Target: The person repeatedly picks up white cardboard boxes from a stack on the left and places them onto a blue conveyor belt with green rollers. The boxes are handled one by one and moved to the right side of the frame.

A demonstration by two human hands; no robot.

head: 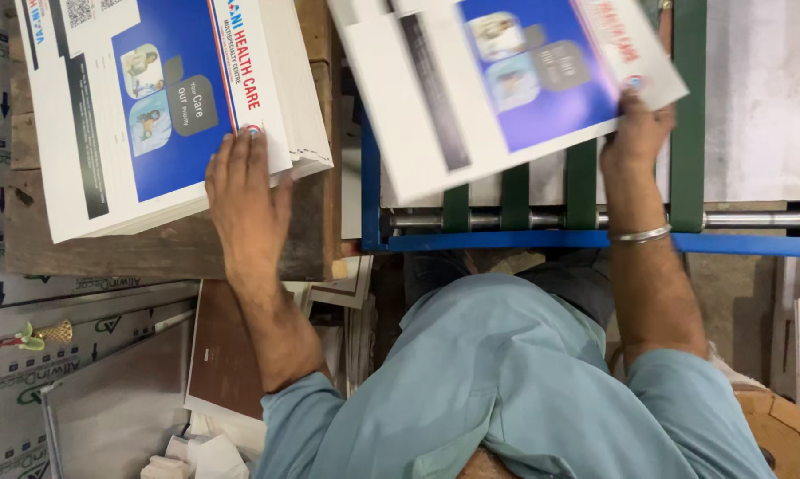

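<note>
Under right hand (638, 133), sheet (506, 84) top cropped.

Two hands on printed cardboard sheets
Left hand (244, 191) rests on the stack (151, 106), upper left; right hand (638, 133) grips a tilted sheet (497, 84), upper right.

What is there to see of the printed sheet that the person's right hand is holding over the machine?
The printed sheet is a flat, stiff-looking piece of white card with a large blue panel, small photos, a grey shape and a dark strip along one side. It lies tilted, its far corner gripped by the right hand, and it hangs over the green belts and the metal roller of a blue-framed machine. Its top edge runs out of the picture. It is apart from the stack under the left hand.
</note>
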